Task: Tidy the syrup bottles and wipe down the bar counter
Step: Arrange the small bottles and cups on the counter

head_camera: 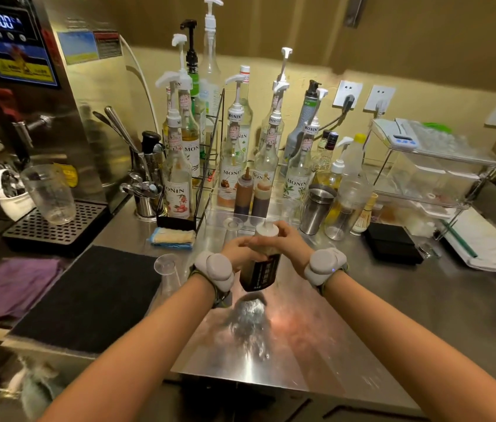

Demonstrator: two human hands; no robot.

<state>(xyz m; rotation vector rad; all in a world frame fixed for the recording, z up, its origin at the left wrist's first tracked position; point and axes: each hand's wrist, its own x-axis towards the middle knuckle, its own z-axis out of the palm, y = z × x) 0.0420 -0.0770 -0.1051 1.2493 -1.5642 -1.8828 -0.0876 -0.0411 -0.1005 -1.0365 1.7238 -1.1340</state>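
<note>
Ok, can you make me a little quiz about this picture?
1. True or false: both hands hold the dark bottle.
2. What lies beside the wire rack? A) folded cloth B) a banana C) a book
3. Fill in: the plastic cup stands on the drip ____.

Key: 1 true: left hand and right hand grip it. 2 A. 3 tray.

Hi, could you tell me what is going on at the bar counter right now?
A person holds a dark squeeze bottle with both hands above the steel bar counter. The left hand grips its body, and the right hand is around its upper part near the white cap. Behind stand the pump-topped syrup bottles and two more brown squeeze bottles. A folded cloth lies untouched on the counter, so wiping does not look started.
</note>
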